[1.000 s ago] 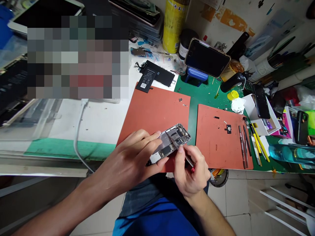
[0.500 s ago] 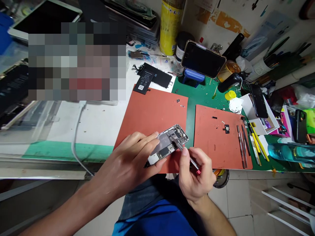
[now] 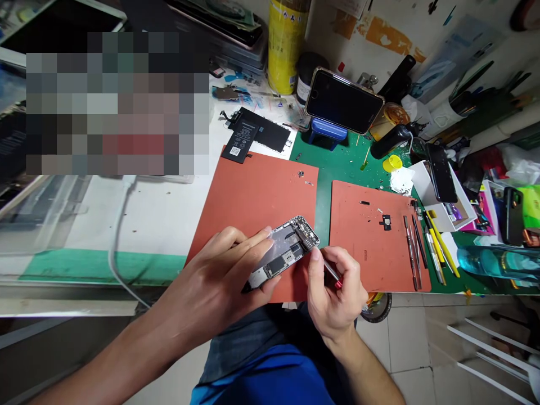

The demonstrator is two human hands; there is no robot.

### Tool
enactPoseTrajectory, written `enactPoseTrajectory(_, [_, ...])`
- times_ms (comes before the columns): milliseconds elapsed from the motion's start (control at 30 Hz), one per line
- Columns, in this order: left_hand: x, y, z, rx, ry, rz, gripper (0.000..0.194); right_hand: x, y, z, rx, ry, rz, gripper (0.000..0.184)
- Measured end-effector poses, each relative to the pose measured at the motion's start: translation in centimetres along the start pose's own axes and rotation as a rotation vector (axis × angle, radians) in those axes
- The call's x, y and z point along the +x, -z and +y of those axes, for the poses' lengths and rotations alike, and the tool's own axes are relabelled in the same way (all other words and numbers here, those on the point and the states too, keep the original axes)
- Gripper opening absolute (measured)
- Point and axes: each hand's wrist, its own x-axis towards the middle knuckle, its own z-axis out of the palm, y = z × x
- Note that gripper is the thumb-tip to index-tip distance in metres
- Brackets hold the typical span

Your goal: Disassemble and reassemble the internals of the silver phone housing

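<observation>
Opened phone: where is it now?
In the head view, the opened phone is just below centre, over the left red mat, held in the left hand, with the right hand close on its right.

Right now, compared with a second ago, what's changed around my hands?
Your right hand has moved the slim tool along the opened phone toward its upper-right end in view. Nothing was picked up or let go. Your left hand still grips the phone; the black battery still overlaps the red mat's far-left corner.
</observation>
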Motion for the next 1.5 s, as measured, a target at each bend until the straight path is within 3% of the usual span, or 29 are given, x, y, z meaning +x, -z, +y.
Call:
enactPoseTrajectory(300, [0.0, 0.3, 0.0, -0.014, 0.002, -0.039, 0.051, -0.2, 0.0, 0.1, 0.047, -0.007, -0.01, 0.031])
enactPoseTrajectory(533, [0.4, 0.7, -0.6, -0.07, 0.008, -0.106, 0.045, 0.9, 0.2, -0.3, 0.11, 0.096, -0.079, 0.034])
enactPoseTrajectory(800, [1.8, 1.4, -0.7, -0.218, 0.05, -0.217, 0.032, 1.1, 0.4, -0.4, -0.064, 0.125, -0.069, 0.023])
enactPoseTrajectory(933, [1.9, 1.6, -1.0, -0.332, 0.055, -0.231, 0.029, 1.8, 0.5, -0.4, -0.008, 0.166, -0.12, 0.025])
enactPoseTrajectory(1133, [2.1, 1.8, -1.2, -0.349, 0.054, -0.257, 0.036, 2.5, 1.0, -0.5, 0.08, 0.196, -0.206, 0.033])
enactPoseTrajectory(1333, [2.5, 1.9, -1.4, -0.431, 0.063, -0.335, 0.039, 2.8, 0.6, -0.3, -0.034, 0.253, -0.153, 0.021])
enactPoseTrajectory(1500, [2.5, 1.8, -1.7, -0.447, 0.022, -0.3, 0.048, 3.1, 0.4, -0.2, -0.032, 0.243, -0.13, 0.016])
